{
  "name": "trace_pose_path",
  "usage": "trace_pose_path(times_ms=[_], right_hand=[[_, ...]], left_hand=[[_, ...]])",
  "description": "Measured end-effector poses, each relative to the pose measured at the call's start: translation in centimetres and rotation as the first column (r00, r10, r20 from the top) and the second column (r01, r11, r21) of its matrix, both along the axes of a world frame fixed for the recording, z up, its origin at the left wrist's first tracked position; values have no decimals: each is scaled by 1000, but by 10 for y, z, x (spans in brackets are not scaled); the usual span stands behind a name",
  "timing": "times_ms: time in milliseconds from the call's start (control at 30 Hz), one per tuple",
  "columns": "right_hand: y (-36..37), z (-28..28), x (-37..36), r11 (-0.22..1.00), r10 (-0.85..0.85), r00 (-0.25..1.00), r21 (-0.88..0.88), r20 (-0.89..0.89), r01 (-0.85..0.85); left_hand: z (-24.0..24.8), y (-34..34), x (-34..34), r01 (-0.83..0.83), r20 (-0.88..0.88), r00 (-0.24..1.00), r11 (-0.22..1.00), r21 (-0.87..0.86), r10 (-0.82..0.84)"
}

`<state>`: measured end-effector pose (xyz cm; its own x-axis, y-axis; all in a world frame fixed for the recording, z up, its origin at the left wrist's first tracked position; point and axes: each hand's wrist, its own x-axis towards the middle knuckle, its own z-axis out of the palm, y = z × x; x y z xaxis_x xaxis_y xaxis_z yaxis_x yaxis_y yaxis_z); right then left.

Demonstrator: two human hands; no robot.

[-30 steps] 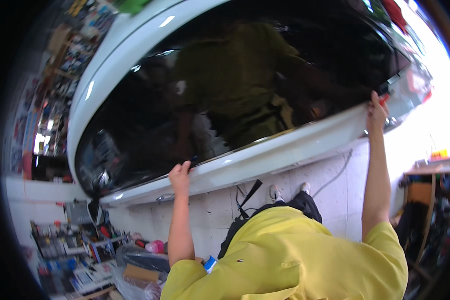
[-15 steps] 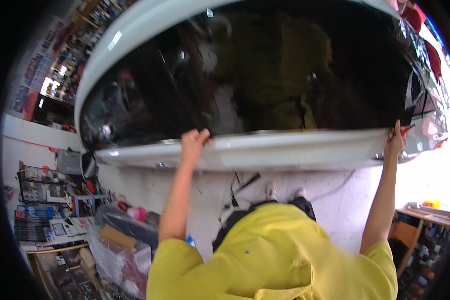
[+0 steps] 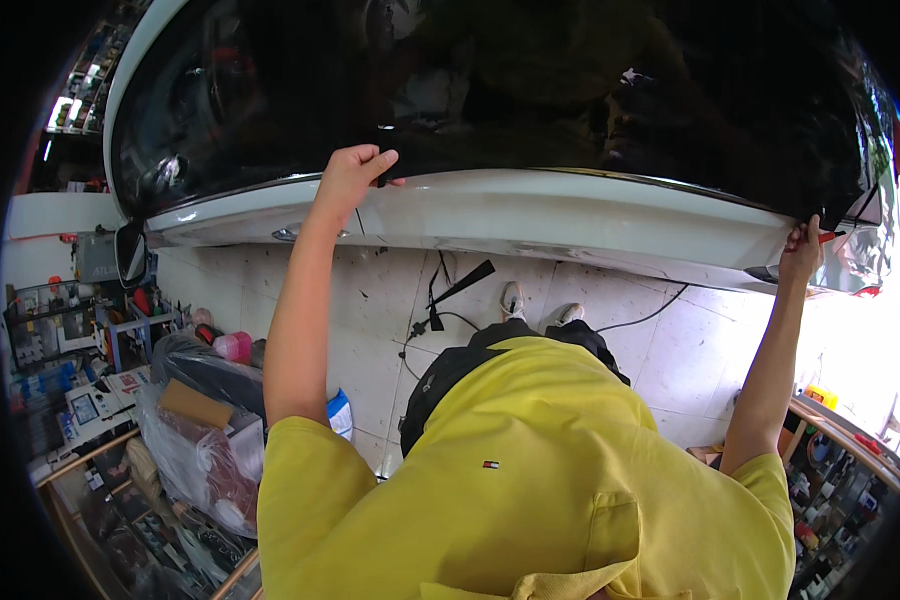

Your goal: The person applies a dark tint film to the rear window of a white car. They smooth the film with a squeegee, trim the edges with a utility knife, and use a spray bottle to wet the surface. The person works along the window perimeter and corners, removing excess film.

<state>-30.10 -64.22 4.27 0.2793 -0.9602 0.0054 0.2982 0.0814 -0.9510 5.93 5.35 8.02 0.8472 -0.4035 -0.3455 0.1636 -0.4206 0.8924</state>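
Note:
I stand beside a white car (image 3: 530, 212) with a long dark side window (image 3: 510, 95). At the window's lower edge, my left hand (image 3: 350, 185) is closed in a pinch, thumb to the right. A small dark bit shows under the thumb, but what it grips cannot be made out. Farther right, my right hand (image 3: 802, 252) is raised at the rear end of the same edge. Its fingers are closed around a slim red tool (image 3: 830, 237), whose dark tip points right, beside the window's rear corner.
A side mirror (image 3: 130, 252) juts out at the left. Below it are a plastic-wrapped bundle (image 3: 195, 440) and crowded shelves. On the tiled floor (image 3: 370, 330) lie a black strip (image 3: 467, 282) and a cable. A wooden shelf unit (image 3: 850, 440) stands at the right.
The view has tipped down, so the car sits higher and more floor shows. My left hand has turned at the wrist, still by the window edge. My right hand stays at the rear corner.

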Motion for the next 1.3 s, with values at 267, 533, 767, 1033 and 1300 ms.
trace_pose_path(times_ms=[267,533,767,1033,1300], right_hand=[[-8,-4,-6,994,110,992,17,67,-111],[-12,-7,-8,984,167,980,38,112,-172],[-13,-5,-5,993,103,995,49,6,-103],[-2,3,-4,999,18,998,44,-55,-16],[15,26,9,988,-125,987,107,102,114]], left_hand=[[1,10,-1,40,4,999,999,-13,-40],[-6,17,-5,34,74,997,999,27,-35],[-16,-1,-4,-95,48,994,991,-92,100],[-22,-14,-10,-157,190,969,987,-19,158],[-25,-9,-6,-108,194,976,994,23,102]])
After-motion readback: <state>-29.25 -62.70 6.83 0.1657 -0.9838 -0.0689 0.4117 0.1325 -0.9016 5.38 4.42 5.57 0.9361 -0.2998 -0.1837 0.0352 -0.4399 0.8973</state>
